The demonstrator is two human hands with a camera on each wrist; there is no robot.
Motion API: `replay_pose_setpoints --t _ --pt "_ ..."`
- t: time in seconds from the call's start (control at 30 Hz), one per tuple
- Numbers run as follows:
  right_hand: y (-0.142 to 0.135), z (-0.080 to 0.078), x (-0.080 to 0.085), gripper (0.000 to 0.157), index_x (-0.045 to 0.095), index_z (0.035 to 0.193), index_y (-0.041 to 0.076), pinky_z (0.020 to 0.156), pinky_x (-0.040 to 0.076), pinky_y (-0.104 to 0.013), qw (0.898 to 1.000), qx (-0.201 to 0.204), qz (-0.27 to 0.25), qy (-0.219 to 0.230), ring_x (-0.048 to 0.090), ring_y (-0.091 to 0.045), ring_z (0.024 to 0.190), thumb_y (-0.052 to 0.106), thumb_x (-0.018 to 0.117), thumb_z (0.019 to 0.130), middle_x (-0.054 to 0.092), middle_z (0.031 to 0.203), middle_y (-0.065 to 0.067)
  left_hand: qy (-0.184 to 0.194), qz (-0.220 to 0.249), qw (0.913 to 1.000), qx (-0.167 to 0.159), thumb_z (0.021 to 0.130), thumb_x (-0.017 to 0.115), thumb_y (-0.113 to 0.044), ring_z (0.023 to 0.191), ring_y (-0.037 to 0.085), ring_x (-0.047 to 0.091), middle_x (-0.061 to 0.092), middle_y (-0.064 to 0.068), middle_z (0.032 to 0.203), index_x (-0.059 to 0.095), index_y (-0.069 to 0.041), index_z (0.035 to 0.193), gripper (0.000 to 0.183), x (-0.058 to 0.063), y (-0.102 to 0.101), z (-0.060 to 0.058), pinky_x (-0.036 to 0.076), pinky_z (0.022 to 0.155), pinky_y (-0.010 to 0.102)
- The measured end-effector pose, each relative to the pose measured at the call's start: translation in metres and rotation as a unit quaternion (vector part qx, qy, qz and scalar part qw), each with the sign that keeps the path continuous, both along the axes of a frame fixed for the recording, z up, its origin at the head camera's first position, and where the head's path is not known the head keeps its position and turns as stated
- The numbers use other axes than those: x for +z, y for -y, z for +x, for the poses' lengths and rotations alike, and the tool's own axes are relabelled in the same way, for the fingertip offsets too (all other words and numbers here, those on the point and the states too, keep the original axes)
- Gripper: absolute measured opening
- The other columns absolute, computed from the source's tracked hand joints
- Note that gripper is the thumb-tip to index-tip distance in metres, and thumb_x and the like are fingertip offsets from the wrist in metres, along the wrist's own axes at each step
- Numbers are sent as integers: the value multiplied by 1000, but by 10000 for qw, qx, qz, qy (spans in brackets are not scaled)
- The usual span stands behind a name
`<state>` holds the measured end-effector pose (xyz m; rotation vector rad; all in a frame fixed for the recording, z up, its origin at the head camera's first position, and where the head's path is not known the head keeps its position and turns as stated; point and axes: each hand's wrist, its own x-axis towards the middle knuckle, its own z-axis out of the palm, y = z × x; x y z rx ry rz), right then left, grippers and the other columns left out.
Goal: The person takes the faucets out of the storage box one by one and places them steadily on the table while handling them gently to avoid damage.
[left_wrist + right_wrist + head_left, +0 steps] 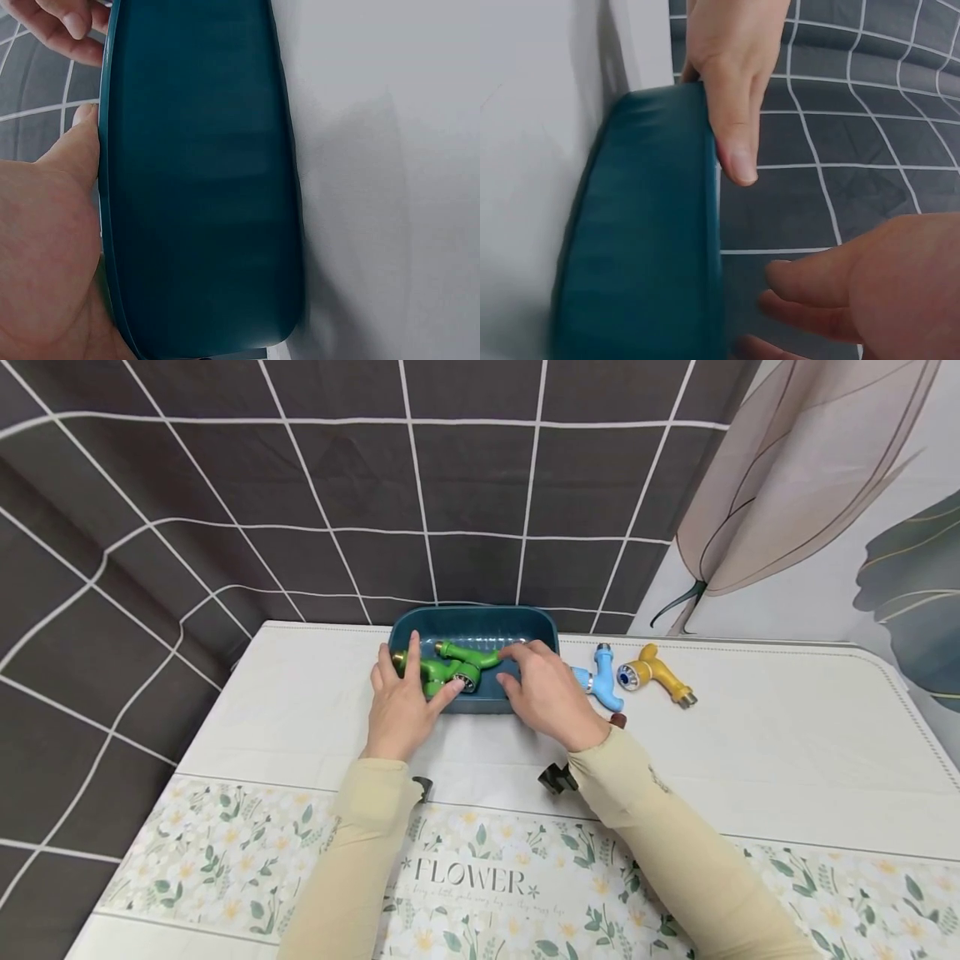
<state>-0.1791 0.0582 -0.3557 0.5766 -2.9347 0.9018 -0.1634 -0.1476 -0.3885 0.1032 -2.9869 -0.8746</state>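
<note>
Two green taps lie in a dark teal basin [480, 705]. The rear green tap [472, 657] points its brass threaded end left and its spout right. Over the basin's left end, my left hand [401, 706] spreads its fingers across the front green tap [435, 672], thumb by that tap's round end. My right hand [547, 693] hovers at the basin's right side, fingertips right at the rear tap's spout, with thumb and forefinger apart. In the right wrist view, nothing shows between the right hand's loosely bent fingers [810, 281].
Right of the basin lie a light blue tap [604, 681], partly behind my right hand, and a yellow tap [657, 675]. A reddish-brown piece [618, 720] peeks out beside the right wrist. A dark tiled curtain [480, 560] hangs behind the white, flower-printed table cover [300, 735].
</note>
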Motion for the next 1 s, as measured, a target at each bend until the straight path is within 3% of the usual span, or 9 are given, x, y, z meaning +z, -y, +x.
replay_pose_setpoints --t 0.17,0.4,0.6,1.0 --pt "4 -4 -5 31 66 127 3 86 53 -45 10000 36 16 24 63 -32 105 16 65 99 61 126 -19 -43 -36 10000 -28 93 59 -63 150 44 5 -3 28 164 4 -23 164 98 -1 0 -1 40 106 57" --pt "10 -6 -9 31 66 128 4 81 54 -44 9999 65 68 145 65 -31 98 17 65 99 61 128 -20 15 -54 10000 3 93 58 -64 150 44 4 -5 27 164 2 -25 164 98 -1 0 -1 41 105 57" --pt "16 -9 -13 32 66 129 6 85 53 -45 9995 50 110 289 64 -32 102 17 64 99 59 131 -19 25 -88 10000 25 93 59 -63 150 44 5 -3 28 164 3 -24 164 99 -2 1 -1 40 106 57" --pt "23 -16 -21 28 69 125 9 77 52 -42 9997 96 92 204 63 -30 95 17 63 100 62 126 -17 7 -110 9999 1 93 60 -62 150 44 5 -3 28 164 4 -23 164 99 -2 0 -2 40 105 57"
